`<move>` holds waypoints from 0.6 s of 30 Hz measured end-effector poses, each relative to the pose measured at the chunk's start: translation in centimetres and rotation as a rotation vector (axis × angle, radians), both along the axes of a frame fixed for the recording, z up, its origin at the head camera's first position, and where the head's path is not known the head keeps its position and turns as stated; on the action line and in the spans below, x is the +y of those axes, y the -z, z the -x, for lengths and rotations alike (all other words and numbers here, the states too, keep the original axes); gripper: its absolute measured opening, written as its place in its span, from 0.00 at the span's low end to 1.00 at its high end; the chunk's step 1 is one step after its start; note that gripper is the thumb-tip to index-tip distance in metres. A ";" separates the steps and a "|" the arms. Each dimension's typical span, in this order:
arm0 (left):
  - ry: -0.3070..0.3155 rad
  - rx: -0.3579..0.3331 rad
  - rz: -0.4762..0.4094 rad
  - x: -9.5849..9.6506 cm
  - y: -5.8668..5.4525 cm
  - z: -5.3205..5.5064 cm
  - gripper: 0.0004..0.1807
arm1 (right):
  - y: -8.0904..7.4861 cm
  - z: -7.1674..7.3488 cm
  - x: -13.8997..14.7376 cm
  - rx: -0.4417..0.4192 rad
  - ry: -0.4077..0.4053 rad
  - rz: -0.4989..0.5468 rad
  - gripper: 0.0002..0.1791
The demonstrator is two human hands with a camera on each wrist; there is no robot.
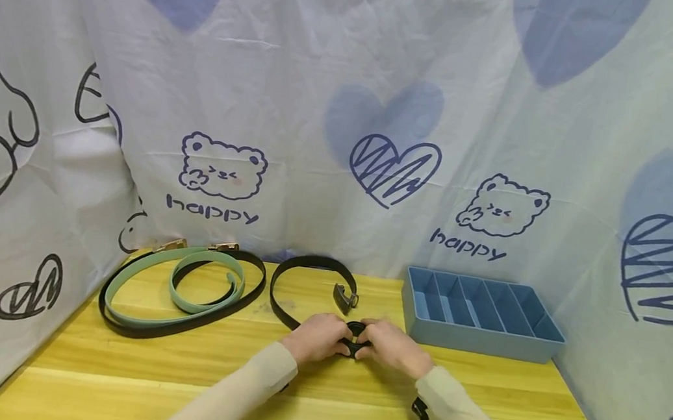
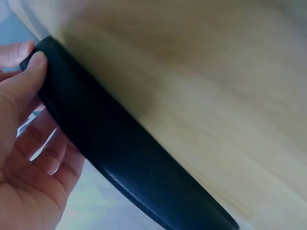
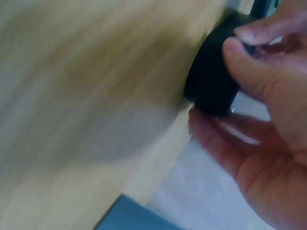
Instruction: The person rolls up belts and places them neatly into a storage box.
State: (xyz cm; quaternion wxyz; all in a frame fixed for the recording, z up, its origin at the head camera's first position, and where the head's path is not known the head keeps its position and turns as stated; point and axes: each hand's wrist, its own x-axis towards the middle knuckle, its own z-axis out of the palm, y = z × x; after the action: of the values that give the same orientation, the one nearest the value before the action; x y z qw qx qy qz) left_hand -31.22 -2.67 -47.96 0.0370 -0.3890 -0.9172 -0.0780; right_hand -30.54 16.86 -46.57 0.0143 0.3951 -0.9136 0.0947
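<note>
A black belt (image 1: 280, 305) stands on edge on the wooden table, its free length looping out behind my left hand (image 1: 318, 337). The buckle (image 1: 355, 298) lies just beyond my fingers. Between both hands the other end is wound into a small coil (image 1: 356, 328). In the left wrist view, my left thumb and fingers pinch the strap (image 2: 120, 139) where it runs into the coil. My right hand (image 1: 394, 347) grips the coil from the right. Its thumb and fingers curl round the dark roll (image 3: 211, 76) in the right wrist view.
On the left lie a light green belt (image 1: 153, 317) and a black belt (image 1: 188, 324), loosely looped together with gold-coloured buckles (image 1: 224, 247) at the back. A blue divided tray (image 1: 480, 340) stands at the right. White printed cloth (image 1: 297, 103) hangs behind and on both sides.
</note>
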 end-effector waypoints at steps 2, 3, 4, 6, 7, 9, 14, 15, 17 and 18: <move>0.015 -0.008 -0.011 -0.2 0.1 0.1 0.06 | -0.1 0.2 0.1 0.004 -0.014 -0.006 0.07; 0.020 -0.014 -0.007 -0.4 0.0 0.2 0.06 | -0.2 0.3 0.2 0.009 -0.027 -0.011 0.07; 0.026 -0.017 0.002 -0.6 0.0 0.2 0.07 | -0.2 0.4 0.3 0.012 -0.044 -0.015 0.07; 0.040 -0.012 0.027 -1.0 -0.2 0.2 0.09 | -0.3 0.5 0.5 0.004 -0.071 -0.021 0.07; 0.047 0.000 0.043 -1.1 -0.3 0.2 0.10 | -0.3 0.6 0.6 -0.004 -0.079 -0.023 0.07; 0.051 0.041 0.075 -1.1 -0.4 0.3 0.10 | -0.5 0.9 0.7 -0.035 -0.083 -0.025 0.07; 0.074 0.153 0.152 -0.5 -0.2 0.6 0.10 | -0.8 1.2 1.1 -0.096 -0.062 -0.052 0.08; 0.075 0.164 0.161 -0.4 -0.2 0.6 0.10 | -0.8 1.2 1.1 -0.095 -0.060 -0.055 0.08; 0.071 0.168 0.162 -0.1 -0.1 0.6 0.09 | -0.6 1.0 1.2 -0.083 -0.059 -0.055 0.08; 0.066 0.168 0.161 0.0 -0.1 0.5 0.09 | -0.5 0.8 1.3 -0.078 -0.052 -0.051 0.08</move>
State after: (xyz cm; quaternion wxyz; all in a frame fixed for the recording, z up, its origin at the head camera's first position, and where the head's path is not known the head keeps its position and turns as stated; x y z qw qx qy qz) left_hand -31.73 -2.66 -47.83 0.0798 -0.4258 -0.9009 0.0275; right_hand -31.38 18.13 -46.05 -0.0336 0.4148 -0.9051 0.0872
